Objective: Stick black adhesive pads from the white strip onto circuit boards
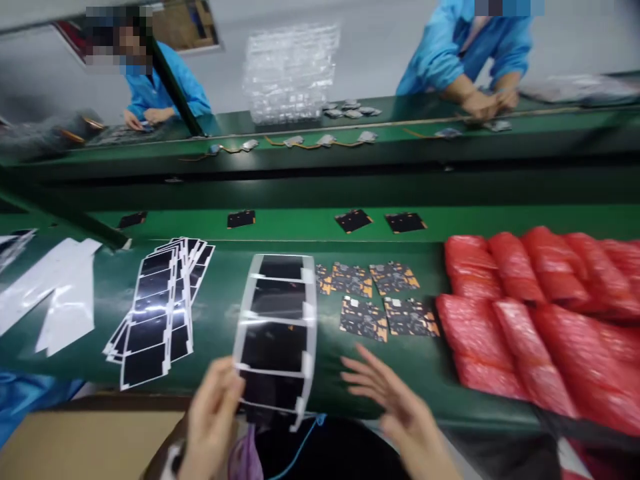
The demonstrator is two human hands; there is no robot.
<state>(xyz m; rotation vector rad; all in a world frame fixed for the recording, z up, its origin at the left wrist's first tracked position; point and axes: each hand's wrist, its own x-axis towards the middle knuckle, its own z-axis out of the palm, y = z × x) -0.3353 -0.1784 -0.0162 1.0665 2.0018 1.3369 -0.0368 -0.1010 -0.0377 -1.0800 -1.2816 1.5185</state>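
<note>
My left hand (215, 403) grips the lower left edge of a white-backed strip of black stickers (278, 343), held tilted up over the near edge of the bench. My right hand (393, 400) is open and empty, fingers spread, to the right of the strip. Just beyond that hand lie several black circuit boards (364, 319) with orange patches, partly covered at the left by the strip. A fanned pile of similar sticker strips (150, 303) rests left of my left hand.
Red bubble-wrap bundles (480, 347) fill the bench's right side. White sheets (70, 300) lie at the far left, near a green post (65, 210). Black boards (353, 220) sit on the green strip behind. Across it, two people in blue (460, 53) work with small parts.
</note>
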